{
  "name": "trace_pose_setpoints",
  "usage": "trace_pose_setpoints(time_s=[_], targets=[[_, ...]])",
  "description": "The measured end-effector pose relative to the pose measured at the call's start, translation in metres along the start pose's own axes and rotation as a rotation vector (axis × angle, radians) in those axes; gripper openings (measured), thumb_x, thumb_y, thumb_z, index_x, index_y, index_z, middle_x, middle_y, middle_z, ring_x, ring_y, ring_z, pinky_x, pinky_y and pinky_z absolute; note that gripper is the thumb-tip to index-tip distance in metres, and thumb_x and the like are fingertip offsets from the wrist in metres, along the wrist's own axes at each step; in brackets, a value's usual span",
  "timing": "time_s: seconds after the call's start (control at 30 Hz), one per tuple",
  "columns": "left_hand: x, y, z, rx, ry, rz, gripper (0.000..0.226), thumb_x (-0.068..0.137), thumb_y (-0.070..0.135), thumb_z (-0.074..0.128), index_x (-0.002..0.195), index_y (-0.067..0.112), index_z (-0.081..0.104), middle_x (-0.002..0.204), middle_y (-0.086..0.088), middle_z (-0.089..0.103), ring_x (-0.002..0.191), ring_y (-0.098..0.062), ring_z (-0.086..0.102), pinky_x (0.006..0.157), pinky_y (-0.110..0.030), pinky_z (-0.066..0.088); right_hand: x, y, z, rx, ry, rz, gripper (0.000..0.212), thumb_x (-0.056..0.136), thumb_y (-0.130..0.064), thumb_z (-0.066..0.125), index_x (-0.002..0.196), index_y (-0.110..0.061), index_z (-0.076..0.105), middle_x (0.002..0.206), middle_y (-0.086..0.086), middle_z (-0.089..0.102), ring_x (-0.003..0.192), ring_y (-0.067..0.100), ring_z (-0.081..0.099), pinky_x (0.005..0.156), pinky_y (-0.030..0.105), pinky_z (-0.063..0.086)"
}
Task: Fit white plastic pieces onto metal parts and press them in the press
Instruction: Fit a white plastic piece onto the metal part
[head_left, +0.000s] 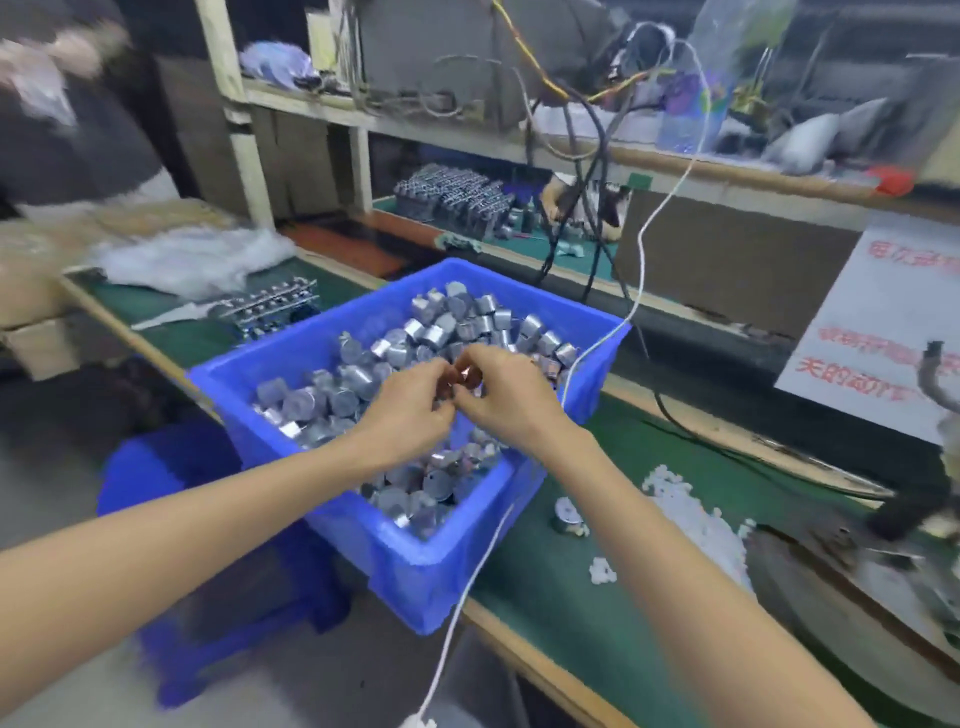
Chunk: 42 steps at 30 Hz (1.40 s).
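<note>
A blue plastic bin (405, 561) on the green bench is heaped with several silver cylindrical metal parts (358, 379). Above the heap, my left hand (410, 410) and my right hand (501, 395) meet, fingers curled, and together pinch a small shiny metal part (464, 375) between the fingertips. Blur hides whether a white piece sits on it. A pile of white plastic pieces (691, 514) lies on the mat to the right. One metal part (569, 514) stands alone beside that pile. The press base (841, 587) shows at the right edge.
A white cable (613, 332) runs across the bin's right rim down to the floor. A rack of parts (270, 306) and plastic wrap (192, 260) lie at the back left. A blue stool (171, 467) stands under the bin. Another person's hand (558, 195) works behind the shelf frame.
</note>
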<state>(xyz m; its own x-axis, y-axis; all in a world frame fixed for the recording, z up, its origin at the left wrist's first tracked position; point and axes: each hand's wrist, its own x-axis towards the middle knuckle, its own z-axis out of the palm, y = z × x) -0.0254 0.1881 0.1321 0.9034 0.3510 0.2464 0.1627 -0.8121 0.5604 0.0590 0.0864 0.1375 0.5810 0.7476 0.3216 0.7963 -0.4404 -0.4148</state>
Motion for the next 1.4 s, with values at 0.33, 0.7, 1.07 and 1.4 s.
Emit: trace_pose_setpoints(time_s=[0.33,0.7,1.07,1.4], targets=[[0.008,-0.030,-0.003,0.536,-0.672,-0.170,0.025,0.079,0.022,0.059,0.104,0.016,0.060,0.089,-0.002,0.066,0.089,-0.023,0.063,0.082,-0.033,0.050,0.036,-0.017,0.042,-0.455,-0.902,0.110,0.028,0.069,-0.032,0.077,0.074,-0.022,0.052,0.087,0.001,0.056,0.070,0.018,0.057,0.077,0.037,0.054],[0.007,-0.028,0.005,0.515,-0.691,-0.124,0.020,0.082,0.012,0.056,0.102,0.011,0.058,0.105,-0.010,0.062,0.094,-0.028,0.062,0.076,-0.035,0.051,0.029,-0.011,0.033,-0.407,-0.807,0.044,0.013,0.082,-0.015,0.063,0.092,-0.013,0.055,0.072,-0.002,0.048,0.060,0.015,0.050,0.046,0.024,0.034],[0.007,0.003,0.000,0.500,-0.516,-0.120,0.023,0.079,0.005,0.053,0.100,0.008,0.062,0.099,-0.008,0.062,0.075,-0.024,0.058,0.064,-0.032,0.050,-0.003,0.001,-0.018,-0.026,-0.286,-0.058,0.023,0.093,-0.019,0.054,0.102,0.002,0.051,0.094,0.014,0.056,0.083,0.026,0.048,0.069,0.034,0.034],[-0.006,0.139,0.060,0.311,-0.264,0.260,0.024,0.084,0.010,0.050,0.108,0.007,0.053,0.103,-0.016,0.046,0.104,-0.035,0.047,0.073,-0.037,0.036,-0.111,0.071,-0.116,0.386,0.117,0.206,0.016,0.092,-0.016,0.057,0.105,-0.007,0.060,0.088,-0.003,0.065,0.068,0.008,0.059,0.058,0.015,0.041]])
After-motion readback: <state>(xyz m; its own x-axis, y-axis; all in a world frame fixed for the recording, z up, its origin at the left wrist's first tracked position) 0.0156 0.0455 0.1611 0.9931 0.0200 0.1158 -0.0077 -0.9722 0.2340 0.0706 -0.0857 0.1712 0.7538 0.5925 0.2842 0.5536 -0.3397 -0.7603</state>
